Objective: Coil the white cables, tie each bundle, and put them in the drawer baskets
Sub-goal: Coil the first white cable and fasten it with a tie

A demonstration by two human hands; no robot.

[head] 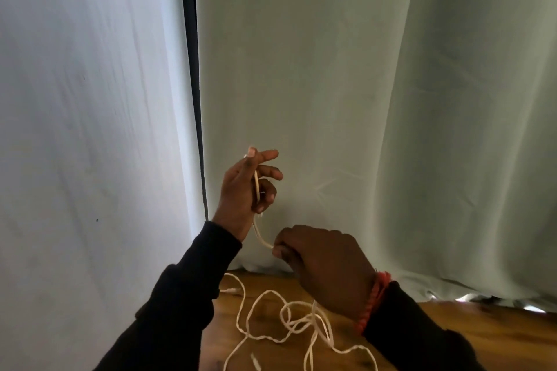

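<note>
Grip: left hand [245,190] pinching white cable [259,238] upright; right hand [325,262] clamped on it lower.
Cable: mostly loose on wooden surface [470,331].
Progress: coiling barely begun; tying, baskets remaining.

Readable text: none that I can see.
White cable [301,322]: no print or label I can make out.
Curtains [331,84]: plain, no lettering.
Red band on my wrist [373,298]: no writing.
</note>
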